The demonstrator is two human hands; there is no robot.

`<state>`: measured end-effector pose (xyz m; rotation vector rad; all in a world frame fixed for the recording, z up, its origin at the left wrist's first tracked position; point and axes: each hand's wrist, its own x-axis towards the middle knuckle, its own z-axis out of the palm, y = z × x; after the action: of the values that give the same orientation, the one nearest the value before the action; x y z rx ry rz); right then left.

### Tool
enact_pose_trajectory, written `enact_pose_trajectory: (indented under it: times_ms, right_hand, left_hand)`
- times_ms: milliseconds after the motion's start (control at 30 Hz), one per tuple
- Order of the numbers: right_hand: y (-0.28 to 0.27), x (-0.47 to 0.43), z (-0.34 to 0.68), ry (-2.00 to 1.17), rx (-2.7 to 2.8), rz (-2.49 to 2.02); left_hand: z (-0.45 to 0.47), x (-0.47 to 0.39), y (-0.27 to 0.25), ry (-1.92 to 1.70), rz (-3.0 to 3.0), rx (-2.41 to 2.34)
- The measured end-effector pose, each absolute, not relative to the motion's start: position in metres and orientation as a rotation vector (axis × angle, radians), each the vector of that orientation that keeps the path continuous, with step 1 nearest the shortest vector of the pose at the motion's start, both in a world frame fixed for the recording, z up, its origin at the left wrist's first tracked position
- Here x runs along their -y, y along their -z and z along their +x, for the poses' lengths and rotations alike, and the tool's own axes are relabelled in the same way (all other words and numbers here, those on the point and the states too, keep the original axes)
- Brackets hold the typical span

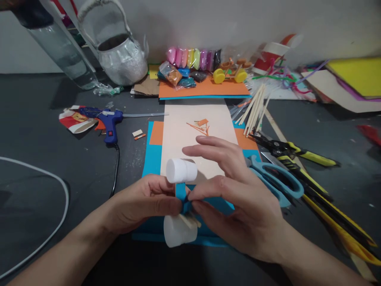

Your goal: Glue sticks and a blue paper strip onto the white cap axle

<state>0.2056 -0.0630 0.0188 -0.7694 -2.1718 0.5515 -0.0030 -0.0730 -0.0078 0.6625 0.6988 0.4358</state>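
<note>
Between my hands is a small craft model: two white plastic cap-like pieces (181,171), one above the other, joined by a blue strip (180,191) with thin wooden sticks (189,221) near the lower piece. My left hand (143,200) is closed on the model from the left, thumb pressed against the blue part. From the right, my right hand (238,190) pinches a folded bit of the blue strip with thumb and index finger, its other fingers raised. The pinched spot is partly hidden. Beneath lie a pale sheet (178,135) with orange scraps (202,125) and blue sheets (153,159).
At left lies a blue glue gun (110,123) with a cord. Blue-handled scissors (276,178), yellow-black pliers (294,153) and wooden sticks (253,107) are at right. Behind stand clay packets (193,59), a yellow-wheeled model (229,75), a silver kettle (122,59) and a bottle (59,51).
</note>
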Motion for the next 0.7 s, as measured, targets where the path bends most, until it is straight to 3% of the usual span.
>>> enact_pose_trajectory:
  times_ms: [700]
  right_hand:
    - [-0.0111,0.0616,0.2067,-0.398,2.172,-0.844]
  left_hand:
    - [-0.0029,0.0703,0.0084,-0.496,0.817,-0.742]
